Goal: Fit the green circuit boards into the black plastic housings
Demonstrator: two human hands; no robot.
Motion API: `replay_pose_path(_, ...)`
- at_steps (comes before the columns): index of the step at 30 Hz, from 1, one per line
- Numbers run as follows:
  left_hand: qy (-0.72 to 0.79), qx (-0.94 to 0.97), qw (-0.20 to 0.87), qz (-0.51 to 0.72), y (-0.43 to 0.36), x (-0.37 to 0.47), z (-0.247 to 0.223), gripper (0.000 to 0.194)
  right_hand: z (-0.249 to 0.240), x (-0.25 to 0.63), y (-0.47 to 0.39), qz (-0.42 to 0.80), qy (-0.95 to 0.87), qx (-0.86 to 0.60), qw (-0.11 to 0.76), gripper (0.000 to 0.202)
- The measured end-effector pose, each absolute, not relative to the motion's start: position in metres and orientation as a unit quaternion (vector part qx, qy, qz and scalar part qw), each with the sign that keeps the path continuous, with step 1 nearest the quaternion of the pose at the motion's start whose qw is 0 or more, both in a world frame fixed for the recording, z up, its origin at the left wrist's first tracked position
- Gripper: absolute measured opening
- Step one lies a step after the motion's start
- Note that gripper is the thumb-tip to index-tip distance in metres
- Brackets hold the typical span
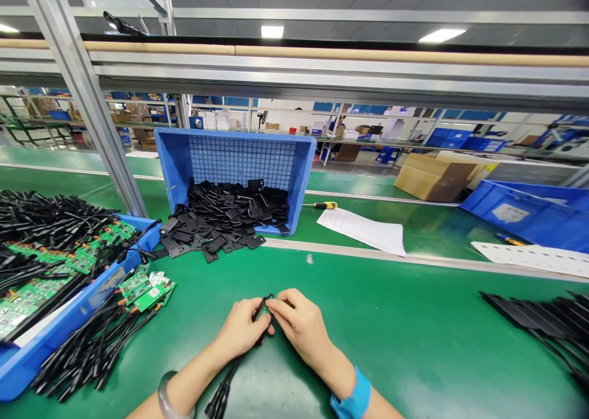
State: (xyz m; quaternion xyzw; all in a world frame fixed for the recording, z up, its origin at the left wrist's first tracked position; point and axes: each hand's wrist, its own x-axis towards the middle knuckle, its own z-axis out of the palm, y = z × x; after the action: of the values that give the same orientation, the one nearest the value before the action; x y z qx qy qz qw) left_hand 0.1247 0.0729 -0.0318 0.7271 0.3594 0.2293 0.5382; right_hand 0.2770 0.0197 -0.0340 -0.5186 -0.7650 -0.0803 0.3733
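In the head view, my left hand (243, 328) is closed around a small green circuit board (262, 310) that sits in or against a black plastic piece. Black cables (223, 389) with plug ends hang from it toward the front edge. Thumb and forefinger of my right hand (301, 322) pinch at the board's upper end, where a short loop of black wire shows. My fingers cover most of the board, so how it sits in the black piece cannot be made out.
A tipped blue crate (301, 186) spills flat black plastic covers (221, 219). At left, a blue tray (110, 284) holds cabled boards, with more boards (150, 293) beside it. A screwdriver (326, 205) and paper (363, 230) lie behind; black strips (543, 327) at right.
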Motion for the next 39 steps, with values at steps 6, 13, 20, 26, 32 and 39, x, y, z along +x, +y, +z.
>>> replay_pose_path(6,0.368,0.753,0.502,0.213,0.0722,0.1243,-0.0308,0.017,-0.0337,0.2755,0.0210,-0.055,-0.775,-0.509,0.370,0.022)
replay_pose_path(13,0.367,0.775,0.474,0.201,0.0723,0.1239,-0.0299,0.018,-0.0383,0.2784,0.0231,-0.051,-0.767,-0.500,0.398,0.022)
replay_pose_path(20,0.371,0.783,0.457,0.201,0.0713,0.1242,-0.0300,0.019,-0.0394,0.2780,0.0235,-0.072,-0.772,-0.493,0.395,0.020)
replay_pose_path(26,0.371,0.784,0.455,0.201,0.0709,0.1250,-0.0292,0.018,-0.0426,0.2797,0.0238,-0.057,-0.771,-0.492,0.400,0.017)
replay_pose_path(32,0.374,0.784,0.456,0.194,0.0704,0.1255,-0.0277,0.019,-0.0402,0.2804,0.0233,-0.038,-0.768,-0.491,0.409,0.018)
replay_pose_path(39,0.373,0.781,0.465,0.187,0.0704,0.1251,-0.0288,0.017,-0.0386,0.2795,0.0246,-0.051,-0.789,-0.508,0.342,0.024)
